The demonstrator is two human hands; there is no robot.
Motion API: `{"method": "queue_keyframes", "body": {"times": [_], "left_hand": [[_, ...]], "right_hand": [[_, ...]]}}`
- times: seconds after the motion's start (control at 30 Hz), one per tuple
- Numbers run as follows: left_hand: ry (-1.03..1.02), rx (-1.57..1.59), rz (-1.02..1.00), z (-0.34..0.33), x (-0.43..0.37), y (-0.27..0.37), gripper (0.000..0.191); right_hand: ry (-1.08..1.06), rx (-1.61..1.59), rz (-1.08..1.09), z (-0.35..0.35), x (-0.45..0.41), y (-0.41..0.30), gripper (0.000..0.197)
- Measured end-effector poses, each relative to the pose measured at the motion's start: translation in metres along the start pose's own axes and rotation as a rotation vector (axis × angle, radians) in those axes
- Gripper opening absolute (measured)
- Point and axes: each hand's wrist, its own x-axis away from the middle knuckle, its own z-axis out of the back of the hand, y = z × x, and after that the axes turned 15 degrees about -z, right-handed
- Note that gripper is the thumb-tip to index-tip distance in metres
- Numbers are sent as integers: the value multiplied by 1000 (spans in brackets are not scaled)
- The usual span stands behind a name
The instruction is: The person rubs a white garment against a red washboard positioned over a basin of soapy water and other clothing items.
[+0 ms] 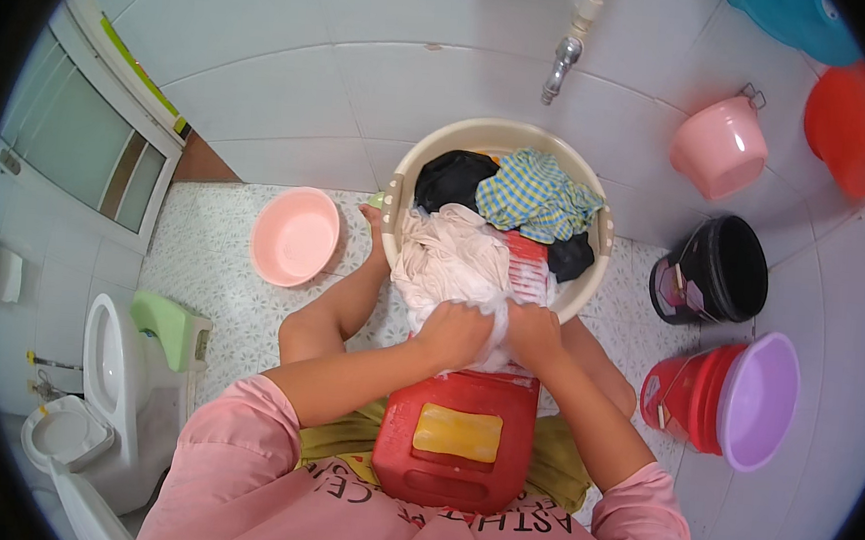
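Observation:
My left hand (pixel 456 335) and my right hand (pixel 532 334) are side by side, both closed on the soapy end of a light cream garment (pixel 456 253). The cloth lies over a red plastic washboard (pixel 527 265), whose ridges carry suds. The board's top end rests against my lap, with a yellow bar of soap (pixel 458 433) in its tray. Its lower end stands in a large beige basin (pixel 499 130), which also holds black cloth (pixel 454 180) and a blue and yellow checked cloth (pixel 535 196). My fingertips are partly hidden by foam.
A pink basin (pixel 295 237) is on the tiled floor at left, near a green stool (pixel 165 326) and a toilet (pixel 106 360). At right are a black bucket (pixel 711 271) and a red bucket (pixel 687 397) with a purple basin (pixel 760 402). A tap (pixel 563 65) juts from the wall.

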Motion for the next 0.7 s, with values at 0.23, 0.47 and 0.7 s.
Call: {"method": "queue_keyframes", "body": {"times": [0.23,0.47,0.7], "left_hand": [[141,-4,81,-32,-44,-41,14],[219,-124,71,-47,-68,-68,15],[-38,48,39,1,-8,-9,22]], "right_hand": [[282,6,-120,-36,-55,8,13],[317,105,-172,-38,-90,11,11],[185,22,14,-9,-6,-1,10]]}}
